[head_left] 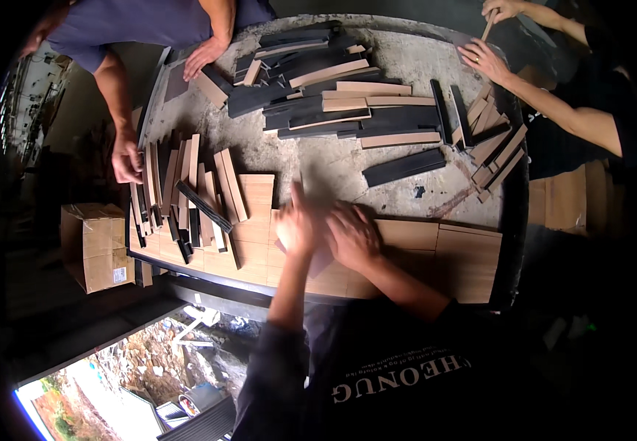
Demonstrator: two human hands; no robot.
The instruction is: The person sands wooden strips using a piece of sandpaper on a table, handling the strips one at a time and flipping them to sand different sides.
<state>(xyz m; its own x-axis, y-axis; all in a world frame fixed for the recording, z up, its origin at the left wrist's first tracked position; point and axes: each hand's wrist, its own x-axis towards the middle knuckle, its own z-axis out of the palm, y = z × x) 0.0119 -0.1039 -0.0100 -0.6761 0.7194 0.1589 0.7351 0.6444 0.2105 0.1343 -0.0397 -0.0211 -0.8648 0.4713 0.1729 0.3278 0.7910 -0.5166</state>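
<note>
My left hand (298, 226) and my right hand (353, 234) are close together over the near edge of the table. Motion smears both. The left has one finger stretched forward and the rest curled in; the right's fingers bend toward the left. Between them a blurred dark shape (323, 192) shows, too smeared to name. Under the hands lies a mauve-grey sheet (320, 259), partly covered by them. Flat light-brown wood-look panels (465, 257) line the near edge beneath. Left of my hands, narrow strips (230, 185) with tan faces and black sides lie in a loose pile.
More black and tan strips (333, 73) are heaped across the worn table (399, 197), with another pile (491, 140) at right. A co-worker's hand (127, 156) touches the left pile; another person's hands (486, 60) hold a strip at far right. A cardboard box (98, 246) stands left.
</note>
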